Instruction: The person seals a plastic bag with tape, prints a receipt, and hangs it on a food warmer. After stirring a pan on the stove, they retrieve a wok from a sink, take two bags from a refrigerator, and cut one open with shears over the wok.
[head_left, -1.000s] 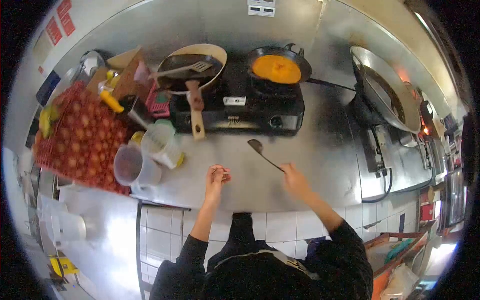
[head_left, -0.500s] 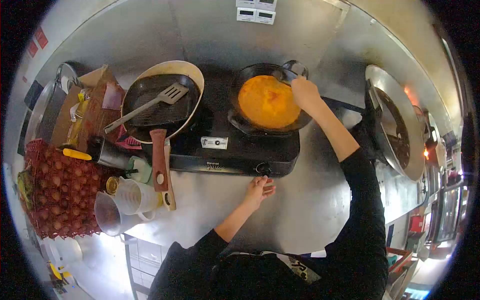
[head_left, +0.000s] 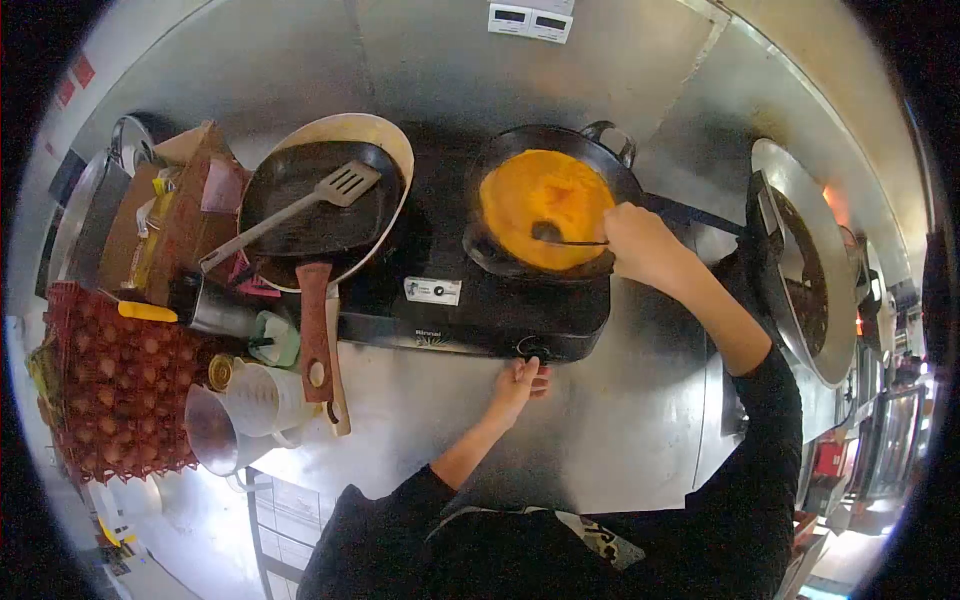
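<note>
Spoon (head_left: 560, 238) in my right hand (head_left: 640, 245) was what I saw first: the fingers were clenched round its thin dark handle, and its bowl lay on the orange omelette (head_left: 545, 205) inside the black wok (head_left: 555, 200). The wok sat on the right burner of the black stove (head_left: 470, 310), its long handle pointing away to the right behind my wrist. My left hand (head_left: 520, 383) rested at the front edge of the stove, fingertips right at the knob (head_left: 537, 350); I could not tell whether they gripped it or only touched it.

On the left burner stood a flat black pan (head_left: 315, 200) with a metal spatula (head_left: 290, 210) lying across it, and a pale plate showed behind the pan. The pan's wooden handle (head_left: 318, 335) reached toward me over the steel counter (head_left: 620, 420). Just left of that handle stood two clear measuring jugs (head_left: 250, 410), touching each other, and beside them a red tray of eggs (head_left: 110, 380). A brown cardboard box (head_left: 170, 210) stood further back on the left. Well apart on the right, a large steel wok (head_left: 800, 260) sat tilted on its own burner.
</note>
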